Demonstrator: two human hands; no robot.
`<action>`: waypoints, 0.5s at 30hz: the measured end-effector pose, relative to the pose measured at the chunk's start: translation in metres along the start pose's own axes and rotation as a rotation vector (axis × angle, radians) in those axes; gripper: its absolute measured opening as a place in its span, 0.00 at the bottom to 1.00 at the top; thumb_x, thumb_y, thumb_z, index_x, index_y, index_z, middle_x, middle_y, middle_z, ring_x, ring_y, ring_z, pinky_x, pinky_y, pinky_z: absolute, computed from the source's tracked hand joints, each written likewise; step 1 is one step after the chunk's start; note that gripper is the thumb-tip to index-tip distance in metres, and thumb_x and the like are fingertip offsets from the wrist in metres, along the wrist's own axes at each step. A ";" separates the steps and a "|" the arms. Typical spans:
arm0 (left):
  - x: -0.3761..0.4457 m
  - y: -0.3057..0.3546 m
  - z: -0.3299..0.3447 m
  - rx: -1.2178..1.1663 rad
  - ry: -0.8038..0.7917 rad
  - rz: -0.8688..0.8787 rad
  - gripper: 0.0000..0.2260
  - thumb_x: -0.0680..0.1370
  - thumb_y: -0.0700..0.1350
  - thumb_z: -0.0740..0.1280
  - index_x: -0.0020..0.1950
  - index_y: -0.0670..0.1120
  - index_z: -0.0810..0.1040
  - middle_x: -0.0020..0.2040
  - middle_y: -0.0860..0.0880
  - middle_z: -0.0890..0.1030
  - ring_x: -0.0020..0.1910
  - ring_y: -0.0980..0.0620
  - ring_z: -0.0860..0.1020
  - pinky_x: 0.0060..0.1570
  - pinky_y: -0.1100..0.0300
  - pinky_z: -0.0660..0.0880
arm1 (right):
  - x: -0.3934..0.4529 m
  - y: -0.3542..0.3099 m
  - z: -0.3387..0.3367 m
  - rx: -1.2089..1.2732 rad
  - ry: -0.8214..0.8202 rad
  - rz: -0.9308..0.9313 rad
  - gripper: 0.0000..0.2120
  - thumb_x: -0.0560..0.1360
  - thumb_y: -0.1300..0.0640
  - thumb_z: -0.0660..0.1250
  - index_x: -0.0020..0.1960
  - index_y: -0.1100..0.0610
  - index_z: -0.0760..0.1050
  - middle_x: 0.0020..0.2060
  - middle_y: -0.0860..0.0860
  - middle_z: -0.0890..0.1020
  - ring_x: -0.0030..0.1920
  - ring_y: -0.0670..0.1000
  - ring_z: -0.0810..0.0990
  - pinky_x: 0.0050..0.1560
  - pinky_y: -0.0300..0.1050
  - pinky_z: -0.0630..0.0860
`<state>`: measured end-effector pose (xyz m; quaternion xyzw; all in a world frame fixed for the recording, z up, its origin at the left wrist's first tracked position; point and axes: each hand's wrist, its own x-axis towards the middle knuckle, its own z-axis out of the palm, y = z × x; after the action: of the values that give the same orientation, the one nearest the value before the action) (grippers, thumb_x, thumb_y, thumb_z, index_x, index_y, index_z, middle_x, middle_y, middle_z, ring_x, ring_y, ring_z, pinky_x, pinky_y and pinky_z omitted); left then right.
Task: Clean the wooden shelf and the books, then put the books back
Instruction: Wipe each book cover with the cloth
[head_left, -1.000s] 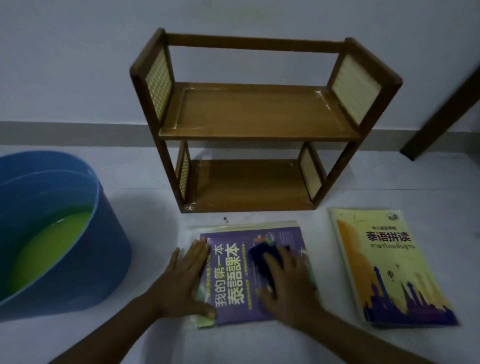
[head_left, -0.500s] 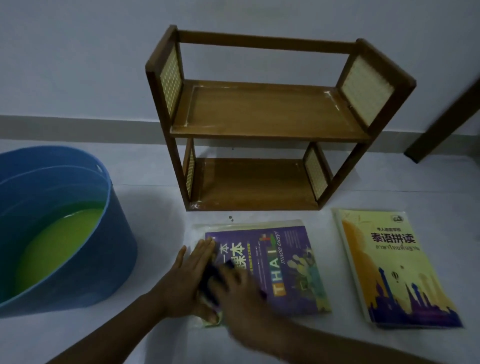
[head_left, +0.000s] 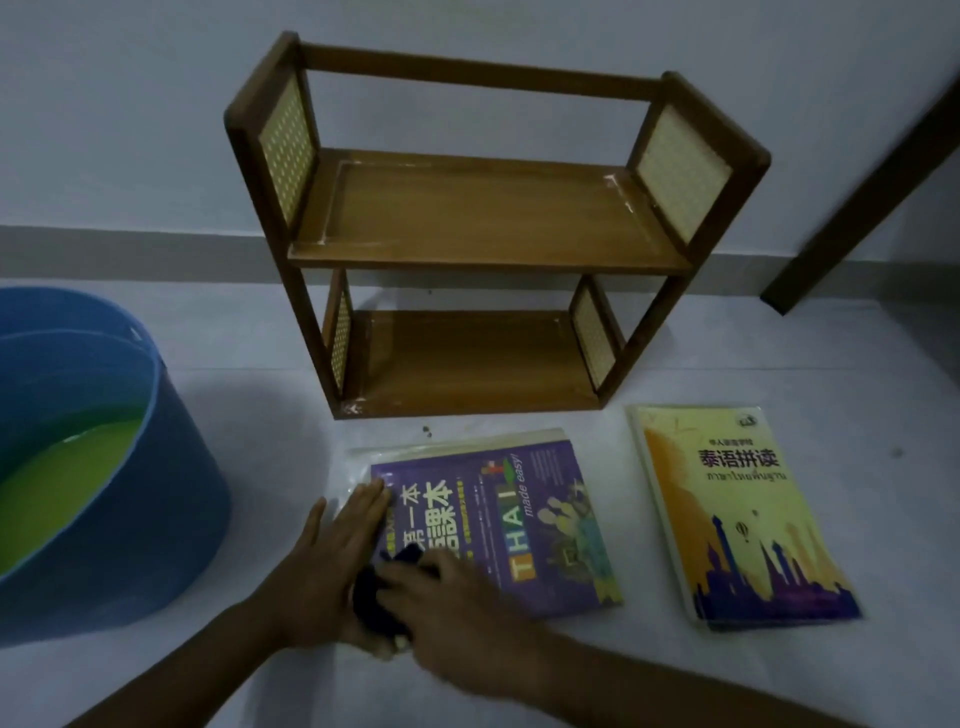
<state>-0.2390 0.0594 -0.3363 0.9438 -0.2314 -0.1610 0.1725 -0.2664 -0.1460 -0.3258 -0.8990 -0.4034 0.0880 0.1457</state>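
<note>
- The right hand (head_left: 447, 597) presses a dark blue cloth (head_left: 382, 592) onto the near-left corner of the purple paperback book (head_left: 498, 525); whether its fingers curl round the cloth I cannot tell.
- The left hand (head_left: 332, 561) lies flat, fingers straight, pinning the book's left edge.
- If the cloth is wet, the paper cover could warp or smear.
- The round blue plastic tub (head_left: 130, 519) of green liquid sits just left; a swung elbow might slop it.
- The yellow paperback book (head_left: 737, 519) lies to the right, apart; the empty two-tier wooden shelf (head_left: 483, 234) stands beyond, both boards bare.
</note>
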 end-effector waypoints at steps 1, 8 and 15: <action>0.002 -0.001 0.000 0.022 0.000 -0.010 0.64 0.56 0.80 0.63 0.76 0.48 0.34 0.76 0.52 0.33 0.75 0.54 0.32 0.73 0.48 0.32 | -0.001 0.023 -0.009 -0.023 0.027 0.075 0.20 0.70 0.55 0.58 0.61 0.48 0.73 0.67 0.47 0.73 0.56 0.57 0.73 0.57 0.53 0.73; 0.006 0.001 0.000 0.110 -0.043 -0.027 0.64 0.57 0.82 0.59 0.75 0.44 0.34 0.76 0.48 0.32 0.75 0.50 0.33 0.73 0.45 0.34 | -0.047 0.094 -0.014 -0.117 0.226 0.724 0.22 0.72 0.54 0.58 0.65 0.54 0.74 0.66 0.57 0.74 0.56 0.61 0.77 0.55 0.53 0.73; 0.006 0.005 -0.002 0.154 -0.081 -0.047 0.65 0.57 0.81 0.60 0.75 0.43 0.34 0.75 0.47 0.32 0.75 0.48 0.33 0.70 0.46 0.31 | -0.068 0.052 -0.003 -0.094 0.100 0.227 0.23 0.66 0.55 0.60 0.61 0.47 0.73 0.65 0.47 0.75 0.52 0.56 0.78 0.56 0.47 0.78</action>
<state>-0.2355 0.0526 -0.3333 0.9521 -0.2277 -0.1848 0.0860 -0.2738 -0.2305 -0.3376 -0.9480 -0.2950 0.0400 0.1127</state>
